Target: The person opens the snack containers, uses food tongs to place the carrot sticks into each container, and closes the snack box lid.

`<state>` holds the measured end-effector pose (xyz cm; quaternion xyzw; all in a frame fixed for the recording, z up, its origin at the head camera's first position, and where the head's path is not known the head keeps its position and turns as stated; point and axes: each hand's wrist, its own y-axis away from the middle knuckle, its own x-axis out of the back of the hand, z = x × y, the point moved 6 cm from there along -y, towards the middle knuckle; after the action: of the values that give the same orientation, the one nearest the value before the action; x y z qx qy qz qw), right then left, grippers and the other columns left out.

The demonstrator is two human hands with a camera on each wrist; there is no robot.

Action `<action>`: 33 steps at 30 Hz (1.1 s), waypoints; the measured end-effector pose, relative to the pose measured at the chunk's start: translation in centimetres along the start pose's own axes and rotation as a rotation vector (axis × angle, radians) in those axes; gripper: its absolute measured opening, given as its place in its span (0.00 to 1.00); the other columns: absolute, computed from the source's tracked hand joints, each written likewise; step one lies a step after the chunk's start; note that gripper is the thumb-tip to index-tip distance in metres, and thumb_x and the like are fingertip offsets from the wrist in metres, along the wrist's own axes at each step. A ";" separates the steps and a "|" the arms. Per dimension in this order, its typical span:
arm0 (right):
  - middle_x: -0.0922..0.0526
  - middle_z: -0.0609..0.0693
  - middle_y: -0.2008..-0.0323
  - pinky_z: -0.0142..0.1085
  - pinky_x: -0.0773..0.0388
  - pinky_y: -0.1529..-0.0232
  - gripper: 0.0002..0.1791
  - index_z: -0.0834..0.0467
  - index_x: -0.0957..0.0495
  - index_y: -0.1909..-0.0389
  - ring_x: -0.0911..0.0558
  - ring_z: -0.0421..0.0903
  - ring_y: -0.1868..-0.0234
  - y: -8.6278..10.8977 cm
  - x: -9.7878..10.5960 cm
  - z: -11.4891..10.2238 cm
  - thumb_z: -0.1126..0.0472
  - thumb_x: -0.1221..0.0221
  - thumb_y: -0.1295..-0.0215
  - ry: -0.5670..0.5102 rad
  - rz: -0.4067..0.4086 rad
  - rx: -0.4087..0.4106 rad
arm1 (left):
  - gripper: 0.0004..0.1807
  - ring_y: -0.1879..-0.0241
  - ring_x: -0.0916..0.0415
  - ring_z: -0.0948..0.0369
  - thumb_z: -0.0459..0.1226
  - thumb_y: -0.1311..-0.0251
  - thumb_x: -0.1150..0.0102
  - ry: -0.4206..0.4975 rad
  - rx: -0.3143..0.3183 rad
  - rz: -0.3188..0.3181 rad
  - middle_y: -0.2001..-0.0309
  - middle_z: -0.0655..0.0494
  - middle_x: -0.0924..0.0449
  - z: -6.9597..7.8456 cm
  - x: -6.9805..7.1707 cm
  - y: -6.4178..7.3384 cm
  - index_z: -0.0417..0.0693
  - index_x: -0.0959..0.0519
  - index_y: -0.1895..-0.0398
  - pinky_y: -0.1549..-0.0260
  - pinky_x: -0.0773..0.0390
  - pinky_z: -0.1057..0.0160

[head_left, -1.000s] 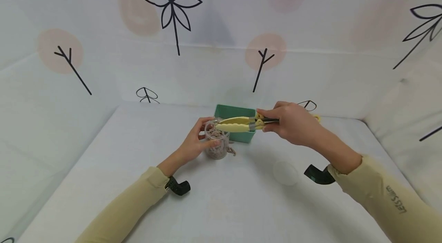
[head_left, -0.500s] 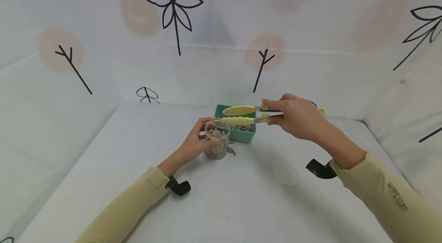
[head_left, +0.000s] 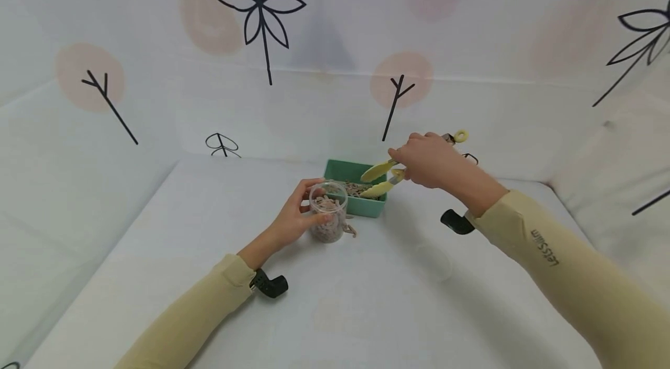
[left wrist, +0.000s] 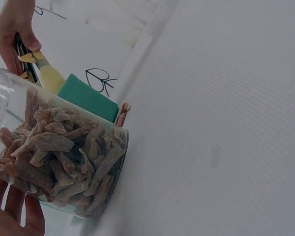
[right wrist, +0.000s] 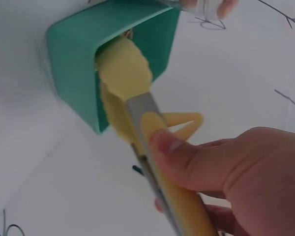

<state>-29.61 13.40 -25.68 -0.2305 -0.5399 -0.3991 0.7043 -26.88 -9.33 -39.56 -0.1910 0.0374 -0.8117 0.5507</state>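
Note:
My left hand (head_left: 300, 215) grips a clear jar (head_left: 328, 228) by its side, fingers and thumb wrapped around it. Brown, finger-like dried pieces (left wrist: 64, 152) fill much of the jar in the left wrist view. In my right hand (head_left: 431, 160) is a pair of yellow-tipped tongs (head_left: 379, 187), held by the handles with the two tips spread apart. Those tips reach into a green rectangular box (head_left: 361, 207) behind the jar. More brown pieces (head_left: 353, 188) lie inside that box. Whether the tongs hold a piece is hidden in the right wrist view.
A few loose brown pieces (head_left: 349, 230) lie on the white table beside the jar. A clear round lid (head_left: 435, 261) rests on the table to the right. Behind the box rises a white cloth wall (head_left: 293, 119) with printed plants.
The tongs have moved from above the jar's mouth to the right and down into the green box, their tips now apart. My left hand and the jar have stayed in place.

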 end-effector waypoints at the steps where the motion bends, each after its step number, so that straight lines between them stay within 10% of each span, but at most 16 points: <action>1: 0.15 0.52 0.62 0.49 0.24 0.56 0.24 0.57 0.19 0.44 0.21 0.55 0.55 -0.3 0.1 -0.3 0.61 0.28 0.43 0.012 -0.007 0.010 | 0.39 0.38 0.36 0.48 0.31 0.40 0.32 -0.001 0.001 0.000 0.37 0.41 0.32 0.0 0.0 0.0 0.51 0.40 0.27 0.41 0.33 0.42; 11: 0.18 0.51 0.67 0.51 0.26 0.58 0.10 0.57 0.16 0.62 0.22 0.54 0.60 -2.3 -0.4 -2.2 0.67 0.29 0.44 0.027 -0.036 0.002 | 0.39 0.40 0.37 0.48 0.31 0.38 0.33 -0.004 -0.008 0.002 0.38 0.41 0.32 0.2 0.1 -0.2 0.50 0.41 0.27 0.42 0.33 0.44; 33: 0.20 0.60 0.45 0.56 0.29 0.44 0.38 0.58 0.33 0.28 0.26 0.61 0.43 -2.8 -5.7 -0.2 0.54 0.31 0.37 -0.266 -0.036 -0.085 | 0.40 0.35 0.38 0.47 0.32 0.39 0.32 0.011 0.003 -0.001 0.35 0.39 0.34 0.1 -0.1 0.1 0.50 0.41 0.26 0.40 0.34 0.43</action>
<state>-32.33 13.44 -31.41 -0.3015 -0.6149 -0.4001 0.6090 -26.76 -9.26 -39.47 -0.1858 0.0391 -0.8130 0.5504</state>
